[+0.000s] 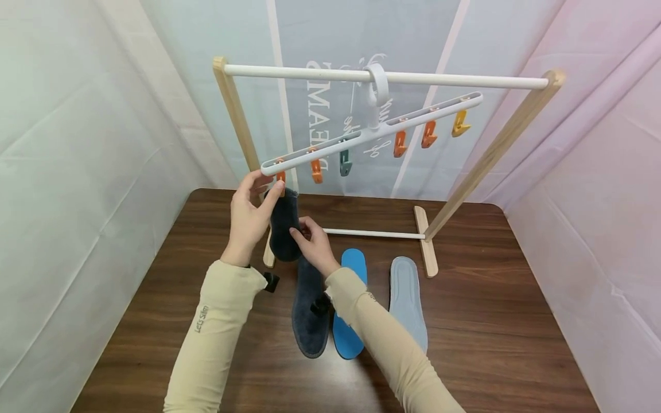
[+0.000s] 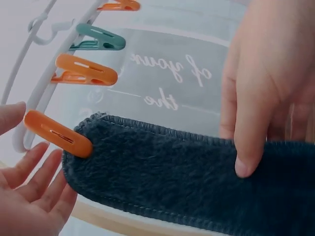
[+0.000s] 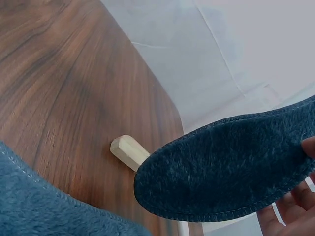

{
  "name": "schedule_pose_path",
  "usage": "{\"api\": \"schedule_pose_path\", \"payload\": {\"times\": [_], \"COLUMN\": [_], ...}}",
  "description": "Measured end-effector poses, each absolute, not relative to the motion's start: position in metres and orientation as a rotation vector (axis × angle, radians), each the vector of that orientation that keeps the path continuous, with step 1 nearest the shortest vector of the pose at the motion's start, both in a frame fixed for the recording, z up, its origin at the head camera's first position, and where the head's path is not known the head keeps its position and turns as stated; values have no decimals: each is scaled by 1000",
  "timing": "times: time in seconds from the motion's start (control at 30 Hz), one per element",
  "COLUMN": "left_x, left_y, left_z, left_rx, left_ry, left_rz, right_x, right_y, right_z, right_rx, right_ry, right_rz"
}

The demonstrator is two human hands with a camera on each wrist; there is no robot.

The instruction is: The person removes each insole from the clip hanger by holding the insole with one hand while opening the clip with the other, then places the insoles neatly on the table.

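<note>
A dark blue fleece insole (image 1: 284, 229) hangs from the outermost orange clip (image 2: 58, 133), whose jaws bite its top end in the left wrist view. Around that clip is my left hand (image 1: 250, 215), thumb and fingers spread apart, the fingers beside the insole's edge. My right hand (image 1: 316, 244) pinches the insole partway down its side, thumb on the fleece face; its thumb (image 2: 246, 152) shows clearly in the left wrist view. The clip belongs to a white hanger (image 1: 330, 148), which tilts down toward my left hand. In the right wrist view the insole's rounded lower end hangs free.
Another dark fleece insole (image 1: 310, 321), a blue insole (image 1: 349, 338) and a light grey insole (image 1: 407, 295) lie on the wooden table (image 1: 496, 321). The hanger hooks over a white rail (image 1: 465, 81) on a wooden-legged rack (image 1: 496, 152). Several other clips, including a green clip (image 1: 345, 163), hang along it.
</note>
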State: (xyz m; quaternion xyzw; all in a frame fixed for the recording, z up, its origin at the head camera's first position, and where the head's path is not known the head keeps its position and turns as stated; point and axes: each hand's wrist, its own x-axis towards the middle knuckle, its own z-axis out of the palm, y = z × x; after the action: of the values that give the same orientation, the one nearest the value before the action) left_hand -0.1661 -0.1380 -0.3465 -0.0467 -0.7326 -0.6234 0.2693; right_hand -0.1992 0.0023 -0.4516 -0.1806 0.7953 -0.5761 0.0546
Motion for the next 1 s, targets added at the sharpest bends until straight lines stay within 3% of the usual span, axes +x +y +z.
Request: {"api": "schedule_pose_path", "payload": {"times": [0.37,1.0], "left_x": [-175,-184], "left_y": [-138,-130], "left_z": [-351,-349], "left_rx": [-157,-136], "left_ry": [-1899,-1757], "left_rz": [-2038,-1941], "right_x": [-195,-189], "right_y": [5,5], "right_z": [-452,-443], "right_rx": [-511,-513], "right_ry": [2379,2359], "right_rz": [-1755,-1724]}}
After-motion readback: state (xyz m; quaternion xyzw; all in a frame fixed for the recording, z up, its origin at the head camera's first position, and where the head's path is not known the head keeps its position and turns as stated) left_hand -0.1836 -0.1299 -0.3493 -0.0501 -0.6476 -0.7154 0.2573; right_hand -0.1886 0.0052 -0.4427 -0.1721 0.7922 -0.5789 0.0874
